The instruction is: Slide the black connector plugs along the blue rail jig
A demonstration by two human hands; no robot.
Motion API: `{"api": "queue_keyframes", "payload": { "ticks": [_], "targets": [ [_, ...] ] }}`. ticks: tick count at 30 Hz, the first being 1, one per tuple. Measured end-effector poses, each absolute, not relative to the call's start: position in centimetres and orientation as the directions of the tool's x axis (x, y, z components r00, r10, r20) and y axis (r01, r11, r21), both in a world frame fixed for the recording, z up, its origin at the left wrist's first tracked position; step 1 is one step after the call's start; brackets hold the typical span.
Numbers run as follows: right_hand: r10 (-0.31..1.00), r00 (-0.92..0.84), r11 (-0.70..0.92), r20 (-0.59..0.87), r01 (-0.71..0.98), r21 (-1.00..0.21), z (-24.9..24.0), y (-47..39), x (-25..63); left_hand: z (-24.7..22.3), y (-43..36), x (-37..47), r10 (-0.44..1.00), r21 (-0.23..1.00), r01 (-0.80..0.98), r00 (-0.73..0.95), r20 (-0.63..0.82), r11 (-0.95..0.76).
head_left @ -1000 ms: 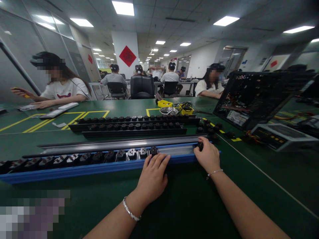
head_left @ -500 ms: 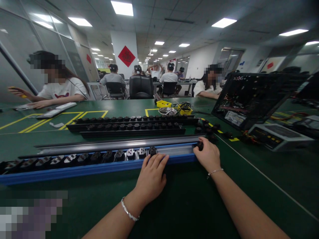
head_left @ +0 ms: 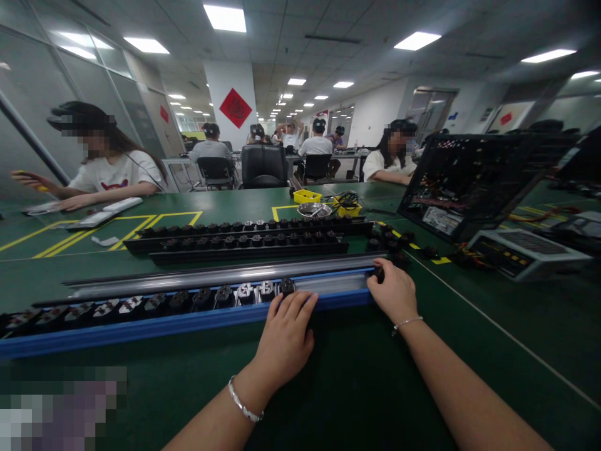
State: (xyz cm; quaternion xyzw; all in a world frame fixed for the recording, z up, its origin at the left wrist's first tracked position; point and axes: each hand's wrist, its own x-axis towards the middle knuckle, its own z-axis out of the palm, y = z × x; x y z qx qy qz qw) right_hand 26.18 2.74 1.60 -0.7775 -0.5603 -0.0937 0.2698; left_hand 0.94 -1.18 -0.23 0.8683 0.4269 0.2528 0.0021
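Observation:
A long blue rail point(head_left: 188, 324) lies across the table, with a row of black and some white socket modules point(head_left: 203, 297) standing in its channel. My left hand point(head_left: 286, 335) lies over the rail's near edge, its fingers stretched out and slightly apart, the thumb away from them. Its fingertips are beside the last black module point(head_left: 287, 286) of the row. At the rail's right end my right hand point(head_left: 394, 289) is closed, thumb and fingers around a small black module point(head_left: 377, 274) that is partly hidden. Between the hands a bare stretch of pale channel shows.
Behind the rail lie a grey metal strip point(head_left: 225, 275) and two black rails with modules point(head_left: 248, 243). Farther back are a metal dish point(head_left: 314, 210) and a yellow bin point(head_left: 307, 196). An open computer case point(head_left: 469, 188) and power supply point(head_left: 528, 254) stand right. Two people sit across the table.
The view has shifted slightly. Both hands keep nearly the same places on the rail, and the modules show no clear movement.

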Motion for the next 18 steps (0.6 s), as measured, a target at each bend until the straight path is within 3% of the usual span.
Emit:
{"api": "queue_keyframes", "payload": {
  "ticks": [18],
  "targets": [
    [0.822,0.37,-0.234,0.434,0.913,-0.334,1.52,2.88,26.61,-0.2,-1.15,0.9,0.735,0.169,0.757,0.514,0.442,-0.631]
  ]
}}
